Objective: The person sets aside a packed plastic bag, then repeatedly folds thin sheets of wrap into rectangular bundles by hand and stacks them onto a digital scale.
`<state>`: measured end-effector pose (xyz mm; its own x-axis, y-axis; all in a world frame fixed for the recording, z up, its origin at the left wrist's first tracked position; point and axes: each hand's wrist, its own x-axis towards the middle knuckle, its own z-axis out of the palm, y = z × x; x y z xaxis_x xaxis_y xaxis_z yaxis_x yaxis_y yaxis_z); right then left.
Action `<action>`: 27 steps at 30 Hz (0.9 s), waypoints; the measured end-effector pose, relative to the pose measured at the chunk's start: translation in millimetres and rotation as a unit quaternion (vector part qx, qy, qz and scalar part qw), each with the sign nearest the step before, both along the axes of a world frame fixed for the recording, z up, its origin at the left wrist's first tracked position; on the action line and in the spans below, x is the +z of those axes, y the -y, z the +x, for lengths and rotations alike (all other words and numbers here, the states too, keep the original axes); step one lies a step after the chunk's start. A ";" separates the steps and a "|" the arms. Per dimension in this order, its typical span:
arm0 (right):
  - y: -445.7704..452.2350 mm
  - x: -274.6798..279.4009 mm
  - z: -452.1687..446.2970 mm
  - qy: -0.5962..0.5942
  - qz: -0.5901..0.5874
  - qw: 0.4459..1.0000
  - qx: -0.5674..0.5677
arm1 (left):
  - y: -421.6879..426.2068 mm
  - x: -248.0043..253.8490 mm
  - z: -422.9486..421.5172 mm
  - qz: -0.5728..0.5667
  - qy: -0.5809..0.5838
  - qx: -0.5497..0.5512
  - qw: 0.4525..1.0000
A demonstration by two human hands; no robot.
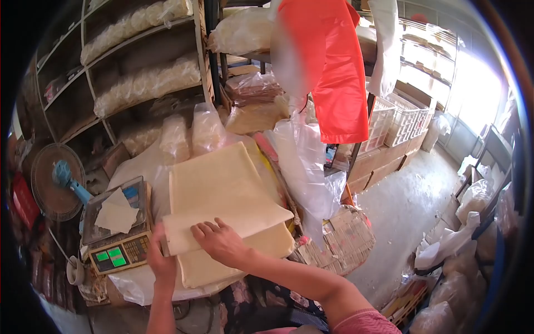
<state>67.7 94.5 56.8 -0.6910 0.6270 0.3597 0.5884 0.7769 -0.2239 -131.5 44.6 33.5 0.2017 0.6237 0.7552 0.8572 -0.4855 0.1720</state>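
Cream-coloured sheets [217,175], which look like thin plastic or paper, lie in a stack on the table. Near me, a folded-over part [256,222] of the sheets lies across a lower layer [222,265]. My right hand [219,240] rests palm down on the fold, its fingers spread. Along the left edge of the fold stands my left hand [160,253], fingers stretched out against that edge; its fingertips are partly blurred. Left of the stack is a digital scale [120,253] with a lit green display and torn pale paper pieces [117,212] on its pan.
A fan [58,181] stands at the left. Shelves [147,42] with bagged goods rise behind the table. A red garment [339,72] and clear plastic bags [300,167] hang ahead. White crates [403,119] sit on cartons at the right. Filled bags [453,278] line the right side.
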 end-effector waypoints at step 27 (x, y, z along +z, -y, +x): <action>-33.3 -69.0 101.0 -0.235 -0.272 0.900 -0.248 | -27.9 -53.7 44.6 -0.181 -0.131 0.070 0.972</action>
<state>168.8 127.9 -12.2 -0.1296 0.9878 0.0860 0.5732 0.1454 -0.8064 -86.9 72.5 -20.2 0.2518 0.8746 0.4144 0.9478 -0.3093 0.0769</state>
